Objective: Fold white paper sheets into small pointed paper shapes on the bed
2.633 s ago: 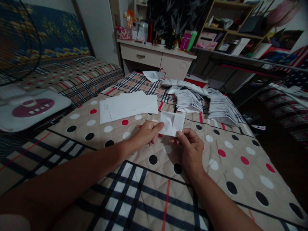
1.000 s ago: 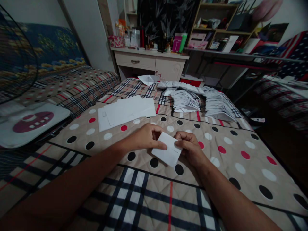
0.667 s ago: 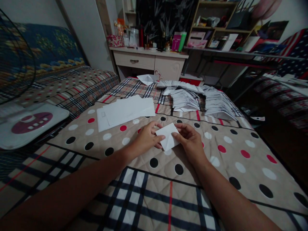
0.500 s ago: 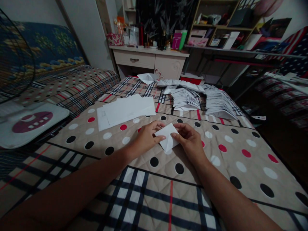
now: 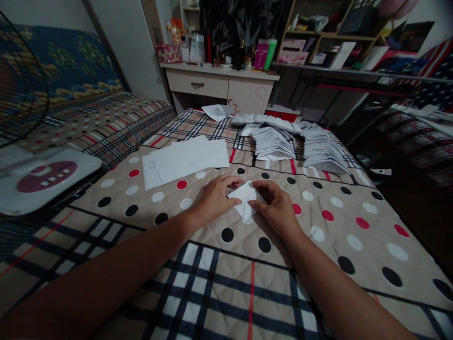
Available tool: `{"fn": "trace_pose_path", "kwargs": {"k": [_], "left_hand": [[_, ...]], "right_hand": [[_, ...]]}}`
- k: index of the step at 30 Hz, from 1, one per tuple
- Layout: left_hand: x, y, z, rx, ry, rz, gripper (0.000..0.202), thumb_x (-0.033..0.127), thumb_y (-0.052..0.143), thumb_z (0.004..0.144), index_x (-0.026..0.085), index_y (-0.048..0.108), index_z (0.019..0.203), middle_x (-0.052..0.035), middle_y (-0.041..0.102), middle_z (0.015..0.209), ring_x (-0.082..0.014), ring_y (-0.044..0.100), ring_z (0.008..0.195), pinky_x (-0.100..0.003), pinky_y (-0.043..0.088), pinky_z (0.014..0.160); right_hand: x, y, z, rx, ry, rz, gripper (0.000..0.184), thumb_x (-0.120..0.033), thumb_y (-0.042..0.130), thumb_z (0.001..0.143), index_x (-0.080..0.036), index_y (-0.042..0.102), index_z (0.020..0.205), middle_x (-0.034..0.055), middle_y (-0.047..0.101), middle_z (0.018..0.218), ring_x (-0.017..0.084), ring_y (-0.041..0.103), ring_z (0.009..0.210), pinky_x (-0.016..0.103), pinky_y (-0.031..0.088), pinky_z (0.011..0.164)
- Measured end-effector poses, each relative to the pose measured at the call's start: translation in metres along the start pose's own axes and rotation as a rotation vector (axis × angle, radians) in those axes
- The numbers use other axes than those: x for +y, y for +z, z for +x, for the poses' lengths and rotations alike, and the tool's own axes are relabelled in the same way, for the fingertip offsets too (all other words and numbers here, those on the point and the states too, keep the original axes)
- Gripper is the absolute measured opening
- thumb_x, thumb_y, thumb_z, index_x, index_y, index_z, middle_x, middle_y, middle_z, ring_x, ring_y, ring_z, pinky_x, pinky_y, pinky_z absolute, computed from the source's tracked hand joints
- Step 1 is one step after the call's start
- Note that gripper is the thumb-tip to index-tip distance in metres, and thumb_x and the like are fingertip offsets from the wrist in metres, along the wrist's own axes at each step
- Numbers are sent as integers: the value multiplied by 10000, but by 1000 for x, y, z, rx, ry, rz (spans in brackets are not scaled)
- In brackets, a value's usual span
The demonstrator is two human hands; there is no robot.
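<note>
A small folded sheet of white paper [image 5: 245, 202] is held just above the quilt, between my two hands. My left hand [image 5: 220, 196] grips its left side, thumb on the front and fingers behind. On the right edge my right hand [image 5: 278, 205] pinches it, the thumb pressed on its face near the middle crease. Flat white sheets [image 5: 187, 159] lie overlapped beyond my left hand. Past my right hand stand a stack of folded papers [image 5: 272, 143] and a second folded stack [image 5: 322, 148].
A patterned quilt [image 5: 226, 283] covers the bed. A row of folded paper [image 5: 265, 122] and a single folded piece [image 5: 217, 112] lie at its far end. A dresser [image 5: 198, 85] stands behind, and a fan [image 5: 21, 85] is at the left.
My right thumb has slid slightly left and down across the folded paper. Both hands keep their hold. The view has shifted slightly.
</note>
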State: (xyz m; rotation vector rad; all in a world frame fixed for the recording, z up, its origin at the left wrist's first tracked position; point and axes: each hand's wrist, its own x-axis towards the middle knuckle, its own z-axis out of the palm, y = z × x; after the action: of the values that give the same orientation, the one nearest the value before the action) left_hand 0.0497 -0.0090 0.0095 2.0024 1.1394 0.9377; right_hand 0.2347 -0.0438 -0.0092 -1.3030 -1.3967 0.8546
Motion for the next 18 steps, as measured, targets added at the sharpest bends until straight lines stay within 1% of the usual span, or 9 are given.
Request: {"fn": "trace_pose_path", "kwargs": {"k": [6, 12, 18], "left_hand": [[1, -1, -1, -11, 44, 30, 543, 37, 780, 624, 199, 636, 1122, -31, 663, 1076, -159, 629, 925, -337, 525, 858], [-1, 0, -1, -21, 26, 70, 487, 61, 781, 640, 199, 657, 1091, -32, 642, 1059, -161, 618, 913, -328, 519, 830], [-5, 0, 0, -22, 31, 87, 475, 88, 801, 631, 199, 663, 1072, -22, 621, 1015, -153, 600, 896, -310, 499, 812]], "right_hand": [[-2, 0, 0, 17, -9, -53, 418, -167, 741, 639, -189, 648, 1046, 74, 648, 1057, 222, 607, 957, 406, 492, 891], [-2, 0, 0, 18, -31, -77, 406, -154, 729, 641, -193, 649, 1037, 66, 637, 1033, 209, 594, 927, 386, 490, 854], [-5, 1, 0, 34, -14, -60, 442, -157, 738, 606, -182, 651, 1039, 67, 636, 1015, 208, 588, 915, 378, 486, 841]]}}
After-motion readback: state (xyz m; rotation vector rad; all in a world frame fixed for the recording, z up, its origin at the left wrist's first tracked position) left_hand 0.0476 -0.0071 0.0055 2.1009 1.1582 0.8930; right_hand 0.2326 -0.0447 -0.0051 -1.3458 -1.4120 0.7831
